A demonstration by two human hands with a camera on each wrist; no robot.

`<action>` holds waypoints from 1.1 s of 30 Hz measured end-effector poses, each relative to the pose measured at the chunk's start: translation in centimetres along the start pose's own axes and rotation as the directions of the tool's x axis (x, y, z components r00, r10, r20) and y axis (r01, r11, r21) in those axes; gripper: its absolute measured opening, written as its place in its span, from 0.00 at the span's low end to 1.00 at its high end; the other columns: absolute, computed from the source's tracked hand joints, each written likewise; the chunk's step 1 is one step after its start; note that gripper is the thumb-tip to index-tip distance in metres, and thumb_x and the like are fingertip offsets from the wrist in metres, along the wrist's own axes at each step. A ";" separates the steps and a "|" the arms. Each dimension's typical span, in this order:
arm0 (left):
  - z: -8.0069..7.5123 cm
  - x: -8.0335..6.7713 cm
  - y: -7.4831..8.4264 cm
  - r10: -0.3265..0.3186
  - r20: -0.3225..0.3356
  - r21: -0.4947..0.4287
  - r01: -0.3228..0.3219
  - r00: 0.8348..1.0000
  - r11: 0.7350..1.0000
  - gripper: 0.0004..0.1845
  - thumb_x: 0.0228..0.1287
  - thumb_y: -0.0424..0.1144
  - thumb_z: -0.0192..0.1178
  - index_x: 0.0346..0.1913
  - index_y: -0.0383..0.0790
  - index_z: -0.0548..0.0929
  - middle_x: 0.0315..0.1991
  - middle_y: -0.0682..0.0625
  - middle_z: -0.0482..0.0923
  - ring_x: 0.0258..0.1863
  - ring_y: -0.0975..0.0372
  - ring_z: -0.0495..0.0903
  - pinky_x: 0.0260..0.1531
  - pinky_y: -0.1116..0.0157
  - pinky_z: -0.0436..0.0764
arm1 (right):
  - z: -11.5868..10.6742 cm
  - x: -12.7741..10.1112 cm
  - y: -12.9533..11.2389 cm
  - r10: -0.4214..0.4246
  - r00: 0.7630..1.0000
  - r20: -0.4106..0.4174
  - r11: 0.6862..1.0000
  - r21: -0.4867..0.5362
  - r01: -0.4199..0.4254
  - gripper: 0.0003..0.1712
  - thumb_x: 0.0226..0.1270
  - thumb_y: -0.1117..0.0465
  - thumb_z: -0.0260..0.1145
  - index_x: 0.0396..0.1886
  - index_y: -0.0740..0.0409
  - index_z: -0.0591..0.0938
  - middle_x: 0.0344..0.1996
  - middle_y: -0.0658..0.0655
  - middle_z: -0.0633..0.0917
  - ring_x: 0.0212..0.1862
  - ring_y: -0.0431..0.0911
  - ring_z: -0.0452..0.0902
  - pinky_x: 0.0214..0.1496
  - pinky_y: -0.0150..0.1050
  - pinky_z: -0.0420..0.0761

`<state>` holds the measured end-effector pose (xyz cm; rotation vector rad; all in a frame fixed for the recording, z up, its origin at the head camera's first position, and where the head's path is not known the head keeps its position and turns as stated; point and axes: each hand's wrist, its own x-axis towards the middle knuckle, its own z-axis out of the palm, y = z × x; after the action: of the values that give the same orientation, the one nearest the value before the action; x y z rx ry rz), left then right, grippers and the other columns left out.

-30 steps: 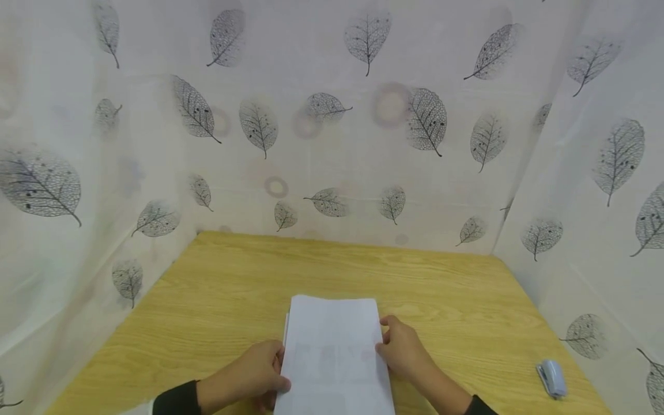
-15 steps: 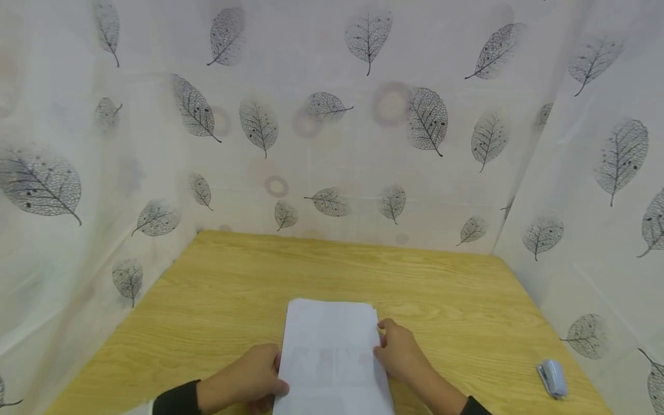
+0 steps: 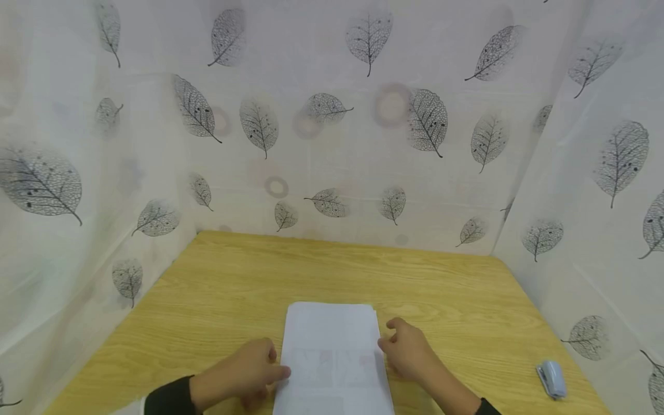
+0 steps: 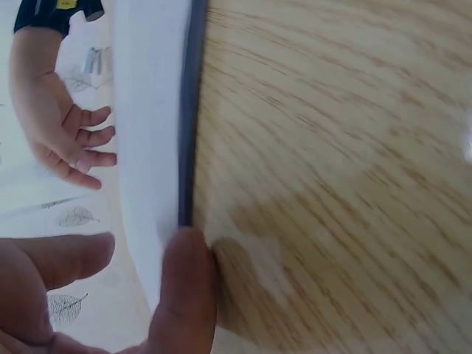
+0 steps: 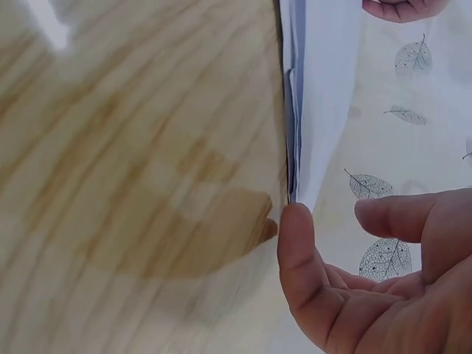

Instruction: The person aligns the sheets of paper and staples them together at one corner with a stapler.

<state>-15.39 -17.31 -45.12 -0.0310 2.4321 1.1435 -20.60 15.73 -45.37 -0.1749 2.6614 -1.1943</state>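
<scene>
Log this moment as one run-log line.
left hand: touching paper stack left edge | right hand: at right edge | stapler: untouched

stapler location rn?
Head view: the stapler lies at the near right of the wooden table, close to the leaf-print wall, well right of the right hand and the paper stack.

Leaf-patterned walls (image 3: 332, 144) closed the wooden table (image 3: 321, 271) on the left, far and right sides. Far half lay open for a hand to pass. Paper stack (image 3: 332, 357) sat near-centre between the left hand (image 3: 244, 374) and right hand (image 3: 410, 354); small stapler (image 3: 551, 378) stood near the right wall.
</scene>
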 end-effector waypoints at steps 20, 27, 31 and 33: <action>-0.9 2.1 1.4 -0.178 -0.020 -0.274 0.165 0.984 0.947 0.40 0.68 0.45 0.68 0.68 0.19 0.62 0.44 0.40 0.84 0.40 0.52 0.86 0.29 0.55 0.87 | 0.0 -0.1 -0.1 0.110 0.993 0.031 0.981 0.159 -0.114 0.37 0.66 0.61 0.71 0.67 0.76 0.68 0.40 0.60 0.84 0.24 0.45 0.75 0.26 0.37 0.80; -0.8 2.4 1.5 -0.175 0.009 -0.305 0.170 0.985 0.937 0.33 0.68 0.41 0.68 0.62 0.18 0.67 0.45 0.39 0.82 0.41 0.53 0.85 0.29 0.58 0.87 | 0.2 0.0 0.1 0.123 0.992 0.034 0.974 0.185 -0.127 0.38 0.64 0.62 0.71 0.68 0.77 0.67 0.39 0.61 0.82 0.23 0.43 0.73 0.25 0.36 0.79; -0.6 2.4 1.8 -0.157 0.003 -0.325 0.150 0.988 0.934 0.28 0.68 0.38 0.67 0.59 0.20 0.70 0.46 0.37 0.79 0.41 0.52 0.84 0.29 0.57 0.88 | 0.2 0.0 0.0 0.127 0.991 0.034 0.974 0.186 -0.131 0.38 0.65 0.63 0.71 0.68 0.77 0.66 0.40 0.62 0.82 0.24 0.44 0.74 0.26 0.37 0.79; -0.5 2.5 1.9 -0.159 0.009 -0.333 0.153 0.987 0.930 0.24 0.68 0.36 0.67 0.58 0.22 0.72 0.45 0.37 0.78 0.41 0.51 0.83 0.30 0.56 0.88 | 0.3 -0.1 -0.1 0.131 0.991 0.031 0.974 0.185 -0.134 0.38 0.65 0.63 0.71 0.68 0.77 0.67 0.41 0.62 0.82 0.25 0.45 0.75 0.27 0.37 0.79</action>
<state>-18.23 -15.97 -44.47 -0.3354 2.1780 1.4697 -20.46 15.52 -45.48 0.0225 2.4828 -1.3802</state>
